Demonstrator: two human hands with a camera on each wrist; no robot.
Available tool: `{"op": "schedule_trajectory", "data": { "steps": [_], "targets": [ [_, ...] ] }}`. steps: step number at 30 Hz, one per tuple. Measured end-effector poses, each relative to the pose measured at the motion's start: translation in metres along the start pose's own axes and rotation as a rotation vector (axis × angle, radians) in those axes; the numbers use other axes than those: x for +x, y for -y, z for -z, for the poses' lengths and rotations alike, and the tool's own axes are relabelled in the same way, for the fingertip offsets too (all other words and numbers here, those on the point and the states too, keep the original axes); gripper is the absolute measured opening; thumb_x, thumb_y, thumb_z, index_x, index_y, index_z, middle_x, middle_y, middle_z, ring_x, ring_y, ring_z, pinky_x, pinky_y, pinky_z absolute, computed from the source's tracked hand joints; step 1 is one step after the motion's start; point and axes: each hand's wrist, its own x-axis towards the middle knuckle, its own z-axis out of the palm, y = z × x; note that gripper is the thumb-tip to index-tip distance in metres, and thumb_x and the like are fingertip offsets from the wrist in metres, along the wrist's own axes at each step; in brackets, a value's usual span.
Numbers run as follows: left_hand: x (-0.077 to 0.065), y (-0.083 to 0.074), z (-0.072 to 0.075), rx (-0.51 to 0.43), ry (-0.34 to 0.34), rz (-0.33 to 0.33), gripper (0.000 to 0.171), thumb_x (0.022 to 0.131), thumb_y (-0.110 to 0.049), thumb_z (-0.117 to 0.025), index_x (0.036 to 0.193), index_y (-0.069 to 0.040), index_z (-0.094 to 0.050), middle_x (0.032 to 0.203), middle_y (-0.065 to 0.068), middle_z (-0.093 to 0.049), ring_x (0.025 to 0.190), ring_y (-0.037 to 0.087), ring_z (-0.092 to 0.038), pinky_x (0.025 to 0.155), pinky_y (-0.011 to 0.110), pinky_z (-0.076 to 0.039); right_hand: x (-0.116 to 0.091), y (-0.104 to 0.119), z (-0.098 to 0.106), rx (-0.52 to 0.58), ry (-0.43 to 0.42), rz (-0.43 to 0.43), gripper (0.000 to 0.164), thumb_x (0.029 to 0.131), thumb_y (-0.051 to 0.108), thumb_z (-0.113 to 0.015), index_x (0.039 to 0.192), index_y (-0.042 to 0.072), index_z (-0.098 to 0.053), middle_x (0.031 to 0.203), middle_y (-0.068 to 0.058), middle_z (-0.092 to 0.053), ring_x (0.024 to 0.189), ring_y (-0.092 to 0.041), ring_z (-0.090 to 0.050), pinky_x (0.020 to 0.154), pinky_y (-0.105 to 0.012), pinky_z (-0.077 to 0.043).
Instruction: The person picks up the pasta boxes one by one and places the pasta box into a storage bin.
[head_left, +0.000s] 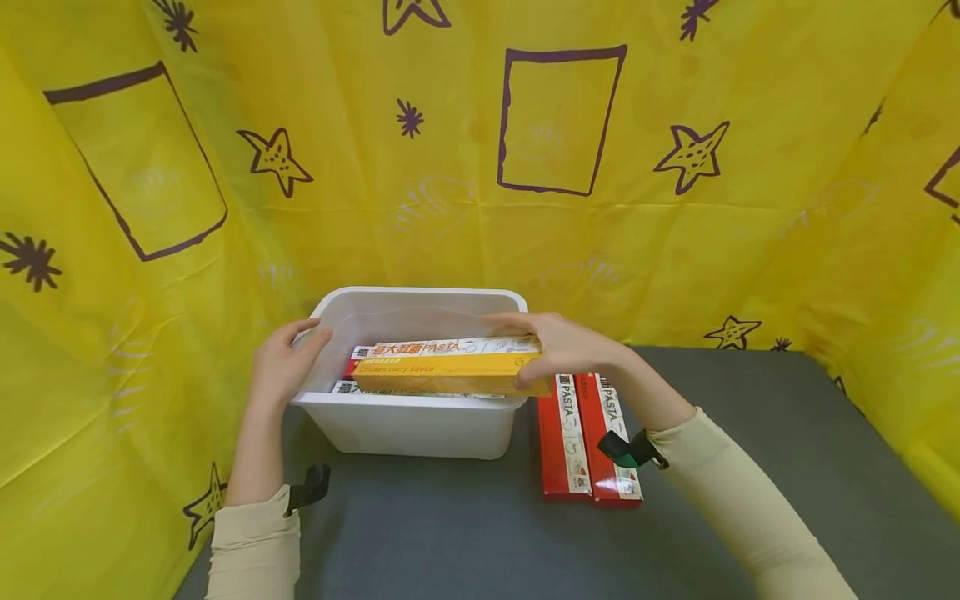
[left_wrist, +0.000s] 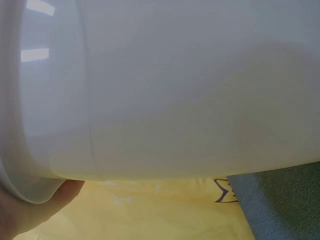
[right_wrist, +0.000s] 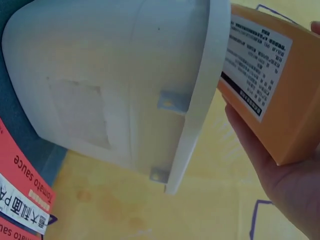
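A white plastic bin stands on the dark grey table, with pasta boxes lying inside it. My left hand grips the bin's left rim; in the left wrist view a finger shows under the lip. Over the bin's opening, my right hand holds a yellow pasta box marked chicken curry sauce by its right end. That end sticks out past the right rim. In the right wrist view the orange-looking box rests against my palm, its white label facing the bin.
Two red pasta boxes lie side by side on the table, right of the bin. A yellow cloth with purple drawings hangs behind and at both sides.
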Motion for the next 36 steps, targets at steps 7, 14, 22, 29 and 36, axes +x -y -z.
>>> {"op": "schedule_trajectory", "data": {
  "steps": [7,14,22,29,36],
  "targets": [
    [-0.002,-0.002,0.0,-0.015,0.002,0.018,0.065,0.096,-0.05,-0.051,0.14,-0.002,-0.05,0.145,0.026,-0.043,0.133,0.046,-0.036,0.107,0.062,-0.027,0.022,-0.004,0.002,-0.013,0.139,0.07,0.08,0.073,0.022,-0.066,0.149,0.014,-0.041,0.142,-0.002,-0.052,0.129,-0.018,-0.048,0.102,-0.044,-0.04],
    [-0.002,-0.003,0.0,-0.002,0.001,0.016,0.064,0.097,-0.049,-0.051,0.14,-0.002,-0.051,0.144,0.026,-0.044,0.133,0.046,-0.037,0.107,0.062,-0.027,0.043,-0.005,-0.005,-0.199,0.24,0.172,0.071,0.081,0.029,-0.064,0.148,0.015,-0.044,0.146,0.0,-0.048,0.132,-0.015,-0.043,0.107,-0.04,-0.037],
    [-0.004,-0.004,0.0,-0.023,0.01,0.039,0.065,0.097,-0.05,-0.05,0.142,-0.003,-0.049,0.146,0.026,-0.042,0.134,0.046,-0.035,0.107,0.062,-0.026,0.04,-0.01,-0.011,-0.219,0.018,0.163,0.058,0.087,0.04,-0.062,0.141,0.021,-0.053,0.142,0.007,-0.05,0.133,-0.014,-0.04,0.109,-0.047,-0.034],
    [-0.004,-0.003,-0.002,-0.02,0.012,0.042,0.066,0.097,-0.051,-0.05,0.142,-0.003,-0.049,0.146,0.025,-0.042,0.134,0.046,-0.035,0.107,0.062,-0.027,0.013,-0.02,-0.016,-0.084,-0.209,0.121,0.056,0.09,0.036,-0.066,0.143,0.026,-0.05,0.142,0.011,-0.05,0.132,-0.014,-0.043,0.105,-0.051,-0.037],
    [-0.002,-0.002,-0.001,-0.04,0.018,0.053,0.067,0.096,-0.053,-0.049,0.143,-0.004,-0.047,0.148,0.025,-0.039,0.134,0.046,-0.034,0.107,0.064,-0.026,-0.029,-0.031,-0.032,0.115,-0.435,0.004,0.058,0.09,0.025,-0.07,0.144,0.023,-0.049,0.144,0.004,-0.049,0.127,-0.025,-0.049,0.102,-0.054,-0.041]
  ]
}}
